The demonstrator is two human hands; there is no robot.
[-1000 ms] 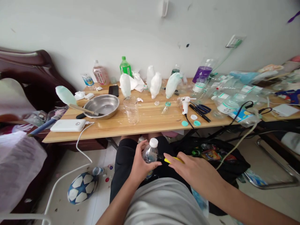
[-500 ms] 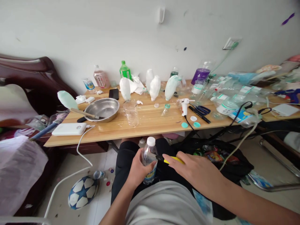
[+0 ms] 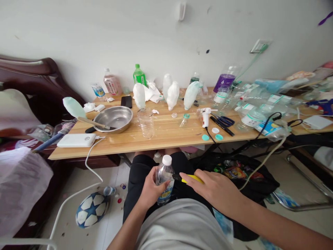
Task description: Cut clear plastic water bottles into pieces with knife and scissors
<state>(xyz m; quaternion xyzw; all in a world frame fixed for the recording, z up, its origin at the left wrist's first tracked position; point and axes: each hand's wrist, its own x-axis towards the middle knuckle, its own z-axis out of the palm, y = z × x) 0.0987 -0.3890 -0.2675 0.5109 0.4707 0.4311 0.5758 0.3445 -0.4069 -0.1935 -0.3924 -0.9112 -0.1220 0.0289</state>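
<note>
I sit at a wooden table (image 3: 161, 137) with my hands over my lap. My left hand (image 3: 150, 189) is wrapped round a clear plastic bottle (image 3: 164, 177) with a white cap, held upright above my black shorts. My right hand (image 3: 213, 189) grips a yellow-handled knife (image 3: 191, 178); its dark tip touches the bottle's side just below the shoulder.
On the table are a steel bowl (image 3: 114, 118), a white power bank (image 3: 76, 140), a clear cup (image 3: 146, 122), several bottles, a white glue gun (image 3: 205, 116), scissors (image 3: 225, 120) and loose caps. A football (image 3: 91, 210) lies on the floor at left; a black bag (image 3: 234, 170) sits right of my legs.
The bottle has been turned slightly in my left hand, showing more of its yellow-blue label. The knife tip stays against the bottle's side.
</note>
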